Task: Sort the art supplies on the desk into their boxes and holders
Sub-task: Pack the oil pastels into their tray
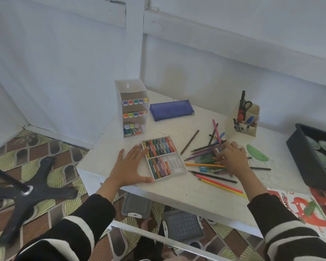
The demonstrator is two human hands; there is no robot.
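Head view. Pastel tray (175,163) mid-desk (177,195), long axis 11-to-5 o'clock. Left hand (132,164) lies flat, fingers straight and spread, against the tray's 9 o'clock side. Right hand (232,157) at 3 o'clock, fingers curled into the pencil pile (207,159); grip unclear.

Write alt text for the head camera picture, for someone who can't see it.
A person's left hand rests flat against a partly filled crayon tray on a white desk while the right hand digs into a pile of loose coloured pencils. Behind are a marker rack, a blue pencil case and a pen holder.
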